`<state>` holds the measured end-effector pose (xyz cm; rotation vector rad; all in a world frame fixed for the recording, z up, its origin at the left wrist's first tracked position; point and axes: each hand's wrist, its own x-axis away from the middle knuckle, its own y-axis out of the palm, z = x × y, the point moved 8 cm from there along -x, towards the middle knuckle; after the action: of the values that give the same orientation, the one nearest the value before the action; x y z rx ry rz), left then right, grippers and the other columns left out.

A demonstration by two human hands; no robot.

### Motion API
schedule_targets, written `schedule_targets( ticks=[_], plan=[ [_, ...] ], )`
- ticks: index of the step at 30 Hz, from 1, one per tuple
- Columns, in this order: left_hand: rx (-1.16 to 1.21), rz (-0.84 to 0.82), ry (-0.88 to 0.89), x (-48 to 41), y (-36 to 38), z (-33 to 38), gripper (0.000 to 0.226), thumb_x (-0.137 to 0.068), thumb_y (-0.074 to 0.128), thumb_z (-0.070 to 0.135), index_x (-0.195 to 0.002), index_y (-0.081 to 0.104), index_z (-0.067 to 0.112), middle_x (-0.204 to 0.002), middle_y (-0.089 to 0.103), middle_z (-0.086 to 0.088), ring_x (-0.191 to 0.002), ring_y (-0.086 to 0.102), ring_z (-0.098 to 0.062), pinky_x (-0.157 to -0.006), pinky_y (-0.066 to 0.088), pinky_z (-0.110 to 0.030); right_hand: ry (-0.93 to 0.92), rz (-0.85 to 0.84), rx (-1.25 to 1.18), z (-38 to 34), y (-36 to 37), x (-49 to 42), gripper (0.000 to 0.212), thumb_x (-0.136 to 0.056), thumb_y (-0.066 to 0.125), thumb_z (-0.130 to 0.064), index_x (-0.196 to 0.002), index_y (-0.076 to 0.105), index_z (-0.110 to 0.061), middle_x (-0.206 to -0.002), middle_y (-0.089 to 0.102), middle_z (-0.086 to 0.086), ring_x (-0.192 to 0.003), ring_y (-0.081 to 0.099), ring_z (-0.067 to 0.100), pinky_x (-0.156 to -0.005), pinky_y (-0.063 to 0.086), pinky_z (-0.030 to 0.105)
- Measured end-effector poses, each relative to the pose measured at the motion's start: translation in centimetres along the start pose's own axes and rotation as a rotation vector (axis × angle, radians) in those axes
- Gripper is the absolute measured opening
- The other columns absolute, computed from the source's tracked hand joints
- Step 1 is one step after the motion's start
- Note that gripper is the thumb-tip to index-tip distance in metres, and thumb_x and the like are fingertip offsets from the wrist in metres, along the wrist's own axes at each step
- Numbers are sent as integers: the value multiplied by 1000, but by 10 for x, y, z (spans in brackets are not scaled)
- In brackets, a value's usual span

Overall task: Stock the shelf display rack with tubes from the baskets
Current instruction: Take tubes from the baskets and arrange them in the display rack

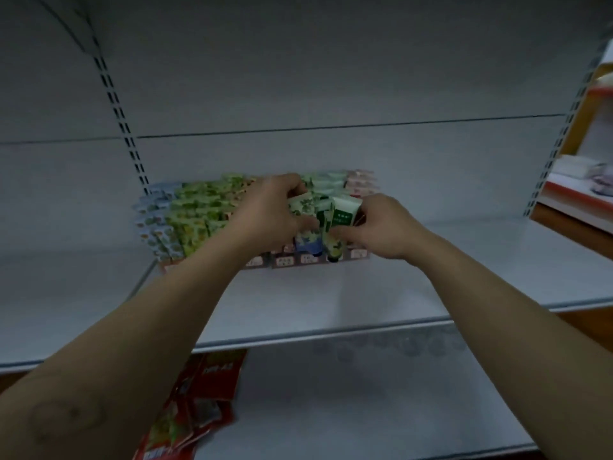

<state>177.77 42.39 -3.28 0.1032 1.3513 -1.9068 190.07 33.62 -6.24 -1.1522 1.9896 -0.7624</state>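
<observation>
left grip curled round tubes | right grip pinching white-green tube | both just above rack

Both bare forearms outstretched, left hand and right hand close together, fingers curled, gripping.

Head view, close, facing forward and down onto shelf

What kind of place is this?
Probably a shop aisle: white metal shelf with slotted uprights, a display rack packed with tubes behind price labels, and red packets on the lower shelf.
</observation>
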Motion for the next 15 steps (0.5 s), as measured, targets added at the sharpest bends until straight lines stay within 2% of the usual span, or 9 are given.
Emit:
schedule_targets(
  ticks=[2, 4, 6, 8, 11, 12, 15],
  plan=[
    [-26, 12, 13, -12, 5, 1, 33, -74, 81, 34, -85, 52, 22, -77, 54, 9, -73, 53, -17, -59, 38, -28, -12, 72, 31, 7, -12, -13, 12, -79, 74, -28, -86, 64, -26, -74, 59, -12, -65, 54, 4, -48, 35, 4],
    [-148, 3, 51, -24, 13, 4, 35, -75, 78, 40, -86, 48, 25, -72, 48, 10, -71, 50, -17, -62, 33, -26, -32, 128, 15, 15, -23, -24, 25, -77, 76, -25, -100, 67, -25, -81, 59, -11, -69, 55, 6, -49, 34, 1],
    [-338, -10, 121, -35, 25, 9, 35, -79, 72, 48, -90, 47, 27, -79, 50, 7, -78, 49, -19, -76, 31, -29, -41, 107, 13, 21, -26, -34, 26, -75, 77, -25, -100, 68, -25, -83, 59, -9, -69, 54, 6, -49, 34, 1],
    [-469, -28, 186, -42, 39, 13, 30, -83, 67, 47, -96, 52, 25, -91, 53, 1, -90, 46, -21, -86, 27, -32, -52, 50, 50, 25, -25, -44, 20, -74, 78, -26, -89, 66, -28, -79, 58, -10, -70, 54, 9, -50, 33, 3],
    [-594, 2, 282, -41, 59, 13, 27, -82, 68, 37, -100, 61, 19, -98, 62, -6, -101, 48, -25, -88, 24, -37, -44, -9, 97, 31, -24, -54, 20, -73, 80, -26, -87, 68, -18, -80, 63, -4, -73, 58, 13, -58, 43, 17],
    [-612, 23, 300, -39, 63, 8, 29, -78, 72, 37, -97, 63, 17, -95, 64, -8, -102, 50, -26, -87, 24, -37, -43, -24, 101, 33, -23, -56, 22, -73, 80, -25, -91, 70, -15, -85, 64, -1, -76, 60, 16, -63, 46, 23],
    [-640, 64, 302, -38, 68, -7, 37, -62, 83, 37, -83, 66, 13, -85, 67, -7, -96, 55, -29, -83, 26, -39, -41, -48, 45, 34, -20, -59, 25, -74, 80, -24, -95, 70, -14, -92, 66, 4, -82, 62, 20, -70, 50, 29]
  ],
)
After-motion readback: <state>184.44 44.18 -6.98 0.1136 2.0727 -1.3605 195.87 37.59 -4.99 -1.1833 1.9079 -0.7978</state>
